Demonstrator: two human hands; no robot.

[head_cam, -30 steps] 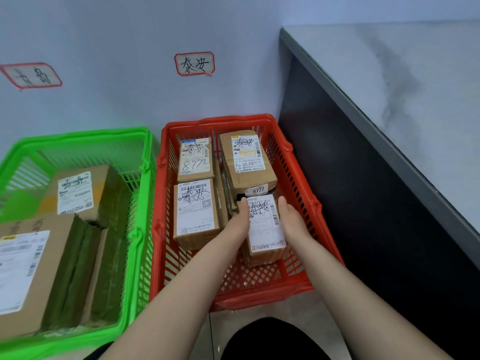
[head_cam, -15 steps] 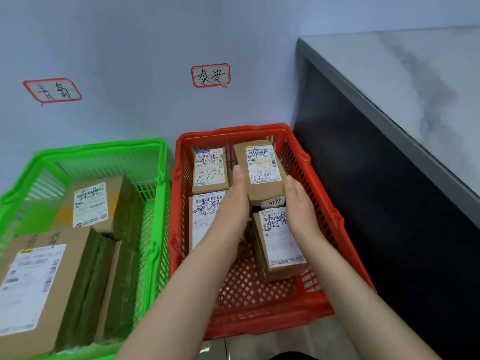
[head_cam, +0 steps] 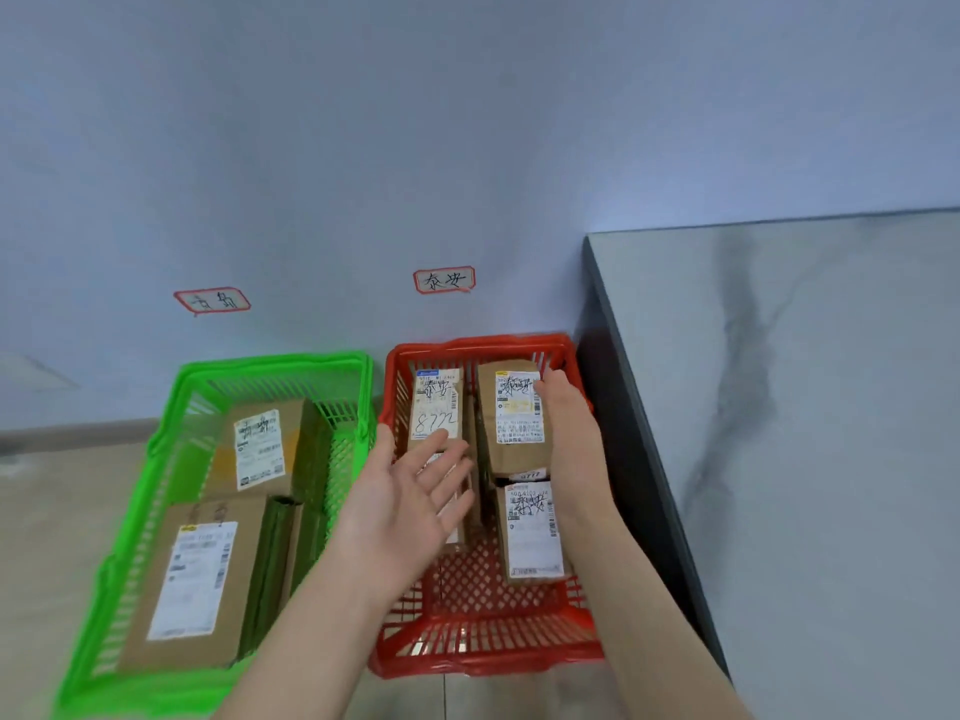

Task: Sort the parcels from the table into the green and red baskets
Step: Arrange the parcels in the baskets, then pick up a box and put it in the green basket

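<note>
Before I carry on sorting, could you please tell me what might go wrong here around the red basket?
1. The right hand lies between the far right parcel and the side wall of the red basket; pulling out carelessly could drag that parcel askew.
2. That parcel seems to sit on another one, so a nudge might tip it onto the near right parcel.
3. The open left hand hovers over the parcels, hiding one label from checking.

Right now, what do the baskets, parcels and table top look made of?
Green basket and red basket: likely moulded plastic, glossy, lattice walls. Parcels: brown matte cardboard with white paper labels. Table top: pale grey with dark veins, smooth; looks like marble or a marble-print laminate, can't tell which.
</note>
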